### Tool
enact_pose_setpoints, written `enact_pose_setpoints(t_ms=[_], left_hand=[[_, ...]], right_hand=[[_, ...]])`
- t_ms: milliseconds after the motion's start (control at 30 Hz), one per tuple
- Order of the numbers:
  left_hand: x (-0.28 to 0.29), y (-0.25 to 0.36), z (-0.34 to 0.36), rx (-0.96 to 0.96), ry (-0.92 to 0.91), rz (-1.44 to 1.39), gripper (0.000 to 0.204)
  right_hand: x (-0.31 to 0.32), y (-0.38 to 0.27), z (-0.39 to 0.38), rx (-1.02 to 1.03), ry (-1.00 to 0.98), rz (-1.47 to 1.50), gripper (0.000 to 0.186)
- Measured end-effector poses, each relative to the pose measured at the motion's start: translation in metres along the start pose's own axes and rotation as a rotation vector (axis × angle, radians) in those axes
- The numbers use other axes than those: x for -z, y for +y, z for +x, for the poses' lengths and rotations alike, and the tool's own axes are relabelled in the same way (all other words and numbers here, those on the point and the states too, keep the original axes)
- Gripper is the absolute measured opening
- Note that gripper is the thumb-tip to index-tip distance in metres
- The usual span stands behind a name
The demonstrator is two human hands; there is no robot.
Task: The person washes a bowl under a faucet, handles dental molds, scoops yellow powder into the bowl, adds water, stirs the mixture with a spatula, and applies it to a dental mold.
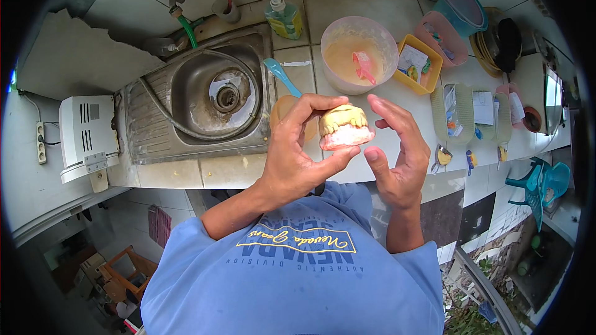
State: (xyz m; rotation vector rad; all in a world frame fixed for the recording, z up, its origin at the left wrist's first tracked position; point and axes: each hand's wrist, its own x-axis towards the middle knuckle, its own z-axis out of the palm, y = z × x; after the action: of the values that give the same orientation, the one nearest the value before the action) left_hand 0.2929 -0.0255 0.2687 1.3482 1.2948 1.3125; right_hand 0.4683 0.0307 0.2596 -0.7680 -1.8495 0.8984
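My left hand (288,158) grips a dental cast (344,125) between thumb and fingers above the counter's front edge. Its upper part is yellowish with a row of teeth; the lower part is pinkish white. To the right of the cast, my right hand (403,155) is raised with fingers and thumb apart, holding nothing. Behind my left hand shows part of a tan round container (282,111), mostly hidden. A blue-handled tool (281,76) leans out over it, its lower end out of sight.
A steel sink (192,145) with a grey hose lies left. Beyond the cast stands a whitish bucket (351,85) with pale contents and a pink scoop (364,68). A soap bottle (284,18) stands at the back. A yellow basket (403,80) and several other baskets line the right.
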Motion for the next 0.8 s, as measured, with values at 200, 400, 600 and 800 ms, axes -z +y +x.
enact_pose_setpoints(t_ms=[200, 400, 600, 800], left_hand=[[-0.007, -0.018, 0.005, 0.228, -0.115, -0.21, 0.057], [-0.023, -0.052, 0.006, 0.403, -0.137, -0.145, 0.056], [-0.025, -0.054, 0.015, 0.492, -0.219, -0.391, 0.039], [-0.015, -0.046, 0.014, 0.535, -0.198, -0.666, 0.03]], right_hand=[[-0.002, 0.025, -0.017, -0.261, -0.119, 0.226, 0.051], [0.009, 0.054, -0.034, -0.487, -0.216, 0.352, 0.05], [0.027, 0.054, -0.031, -0.629, -0.231, 0.532, 0.05], [0.029, 0.038, -0.023, -0.571, -0.264, 0.645, 0.054]])
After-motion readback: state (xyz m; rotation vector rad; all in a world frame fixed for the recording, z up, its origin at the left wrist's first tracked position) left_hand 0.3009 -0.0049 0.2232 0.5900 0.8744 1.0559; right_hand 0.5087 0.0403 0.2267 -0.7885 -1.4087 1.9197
